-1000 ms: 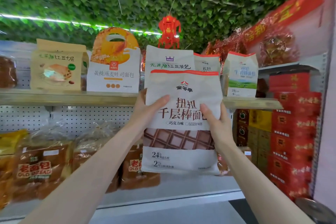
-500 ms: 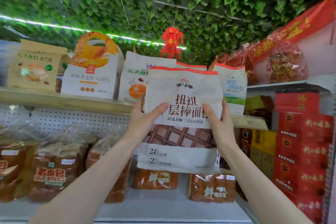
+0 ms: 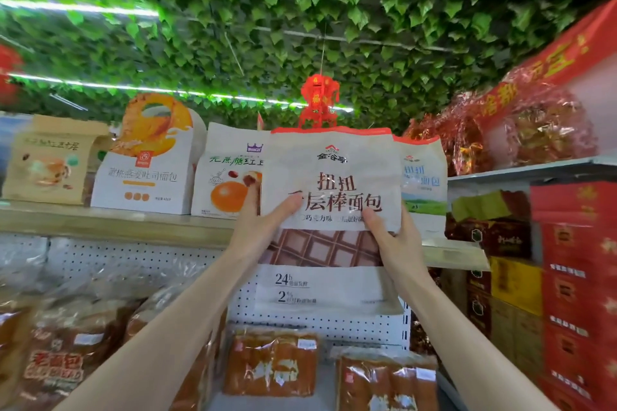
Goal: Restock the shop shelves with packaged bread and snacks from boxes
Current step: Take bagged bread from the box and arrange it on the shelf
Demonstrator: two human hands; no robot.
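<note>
From my remote seat I saw the left hand [image 3: 263, 227] and right hand [image 3: 394, 237] bare, ungloved. The left forearm [image 3: 160, 327] and right forearm [image 3: 467, 337] were slender and uncovered down to the picture's lower edge.

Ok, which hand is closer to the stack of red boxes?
Right. The right hand grips the bread bag at its right edge, the side toward the red boxes; the left hand grips its left edge, farther off across the bag.
</note>
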